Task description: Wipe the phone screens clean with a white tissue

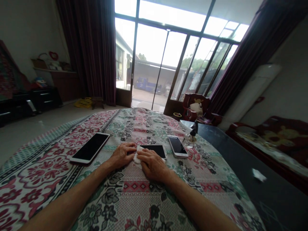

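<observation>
Your bare forearms (72, 200) rest on the floral tablecloth (134, 189); your left hand (122, 155) and right hand (152, 165), fingers curled closed, press a white tissue (137, 157) against a black-screened smartphone (154, 150) mid-cloth, apparently to steady it.

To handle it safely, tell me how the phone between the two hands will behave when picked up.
The smartphone looks thin and rigid, so it should lift as one stiff slab. Its glossy glass face is probably slippery and could crack if dropped. Lying flat on the patterned cloth, it seems unlikely to roll or tip.
</observation>
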`<state>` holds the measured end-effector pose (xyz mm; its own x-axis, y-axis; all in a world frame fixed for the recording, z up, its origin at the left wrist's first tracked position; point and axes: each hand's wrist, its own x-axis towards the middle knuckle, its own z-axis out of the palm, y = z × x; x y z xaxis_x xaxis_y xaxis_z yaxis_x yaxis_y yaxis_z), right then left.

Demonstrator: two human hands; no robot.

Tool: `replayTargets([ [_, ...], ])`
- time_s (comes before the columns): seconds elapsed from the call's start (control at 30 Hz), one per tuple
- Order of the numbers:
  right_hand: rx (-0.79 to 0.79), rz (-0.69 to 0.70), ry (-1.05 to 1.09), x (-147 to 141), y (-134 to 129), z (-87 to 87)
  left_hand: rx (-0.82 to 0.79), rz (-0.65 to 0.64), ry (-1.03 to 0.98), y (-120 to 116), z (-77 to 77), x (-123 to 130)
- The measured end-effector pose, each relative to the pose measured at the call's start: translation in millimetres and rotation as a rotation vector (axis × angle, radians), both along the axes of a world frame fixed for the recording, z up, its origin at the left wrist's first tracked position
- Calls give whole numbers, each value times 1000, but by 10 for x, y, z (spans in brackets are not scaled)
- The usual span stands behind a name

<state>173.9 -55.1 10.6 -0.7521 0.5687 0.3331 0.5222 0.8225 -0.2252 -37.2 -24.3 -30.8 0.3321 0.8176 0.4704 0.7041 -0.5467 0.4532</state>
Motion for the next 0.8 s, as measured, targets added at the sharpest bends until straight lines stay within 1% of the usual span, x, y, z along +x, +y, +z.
replayTargets([
  [0.2,-32,77,34,25,-68,-50,-9,27,5,14,-10,-13],
  [0.33,-37,73,15,33,-48,-49,3,-6,11,3,3,-8],
  [0.43,-38,60,2,27,19,-38,10,5,16,1,3,-2],
  [0.57,-24,4,-10,21,136,-46,13,3,11,9,-9,-2],
  [0.67,-2,-63,-32,52,230,-52,3,-6,11,6,-1,-3],
  [0.8,2,-231,-65,149,333,-43,-20,1,24,-11,36,3],
])
